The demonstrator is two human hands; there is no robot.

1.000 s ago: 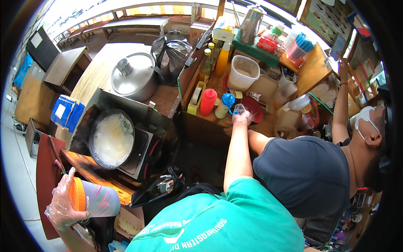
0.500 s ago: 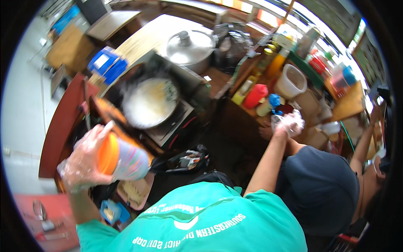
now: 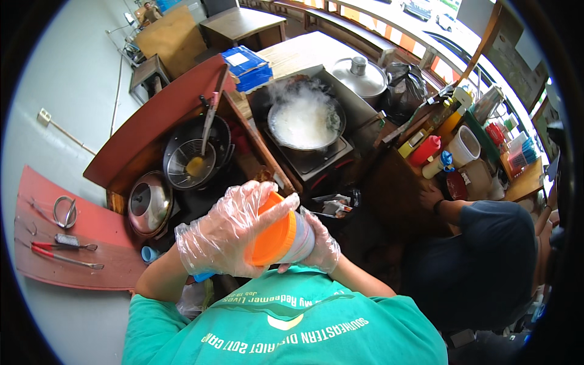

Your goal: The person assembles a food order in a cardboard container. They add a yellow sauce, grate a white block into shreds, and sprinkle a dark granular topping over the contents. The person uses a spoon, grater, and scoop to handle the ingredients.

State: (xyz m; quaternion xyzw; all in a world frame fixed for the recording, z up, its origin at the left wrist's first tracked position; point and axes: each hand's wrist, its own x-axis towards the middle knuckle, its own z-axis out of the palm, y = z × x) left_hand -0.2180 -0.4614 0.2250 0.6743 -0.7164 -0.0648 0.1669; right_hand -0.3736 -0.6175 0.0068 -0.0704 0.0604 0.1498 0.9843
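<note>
2 hands, both in clear plastic gloves. State of each?

Left hand (image 3: 222,234): thumb and fingers bent across an orange screw-type lid (image 3: 272,231), clasping it. Right hand (image 3: 322,246): wrapped about the body of the same vessel, partly hidden behind it.

Enter the vessel and its location.

1 cylindrical plastic canister (image 3: 303,237), greyish, lid on. Held tilted in the air, lid toward the left, just in front of a green T-shirt (image 3: 286,331). Contents: cannot tell.

Items beyond it?

1 round pan (image 3: 291,145), dark-rimmed, on a stove (image 3: 327,159); holds a whitish mass (image 3: 307,126), steaming, detail blurred by vapour. Left of that, beyond a wooden partition: 1 black wok (image 3: 176,136), with 1 wire strainer (image 3: 180,164) in it, a small yellow piece (image 3: 194,166) inside the strainer. Near the wok, 1 lidded pan (image 3: 148,204), dark knob.

Far side?

1 blue box (image 3: 248,70) at the left end of a pale wooden tabletop (image 3: 292,52); 1 silver lidded pot (image 3: 359,76); 1 black plastic bag (image 3: 406,91) beside the pot.

And to the right?

1 red squeeze bottle (image 3: 424,151), 1 blue-topped bottle (image 3: 437,165), 1 white tub (image 3: 464,146). Near these, 1 bare hand (image 3: 431,196) of another person in a dark shirt (image 3: 496,255).
</note>
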